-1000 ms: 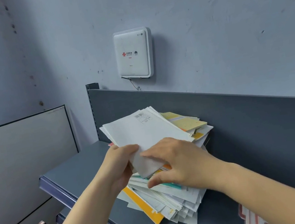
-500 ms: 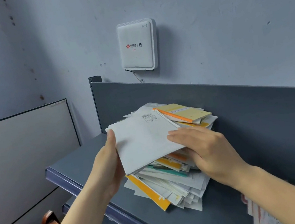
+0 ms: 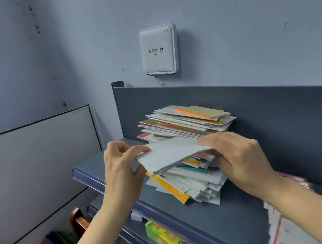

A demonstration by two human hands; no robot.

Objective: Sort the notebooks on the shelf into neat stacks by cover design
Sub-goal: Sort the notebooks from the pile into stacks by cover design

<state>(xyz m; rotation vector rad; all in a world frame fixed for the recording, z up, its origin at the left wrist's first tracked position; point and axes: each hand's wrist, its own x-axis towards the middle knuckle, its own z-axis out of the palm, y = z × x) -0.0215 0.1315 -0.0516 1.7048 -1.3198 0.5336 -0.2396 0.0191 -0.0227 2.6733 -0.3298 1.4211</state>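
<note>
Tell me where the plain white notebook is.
Head view, centre: the white notebook is held between the left hand and right hand, against the notebook pile.

A blue-grey painted wall (image 3: 221, 5) is showing scuffs and dark specks and is carrying a white square box (image 3: 160, 50), with a thin cable (image 3: 158, 80) hanging from its lower edge. Below the box, the dark grey back panel (image 3: 283, 122) of a metal shelf (image 3: 236, 222) is standing against the wall, with a slotted upright post (image 3: 121, 107) closing its left end. To the left, a white panel (image 3: 35, 164) with a black frame is running along the side wall, and a brown wooden chair back (image 3: 80, 220) is standing low in front of it.
</note>
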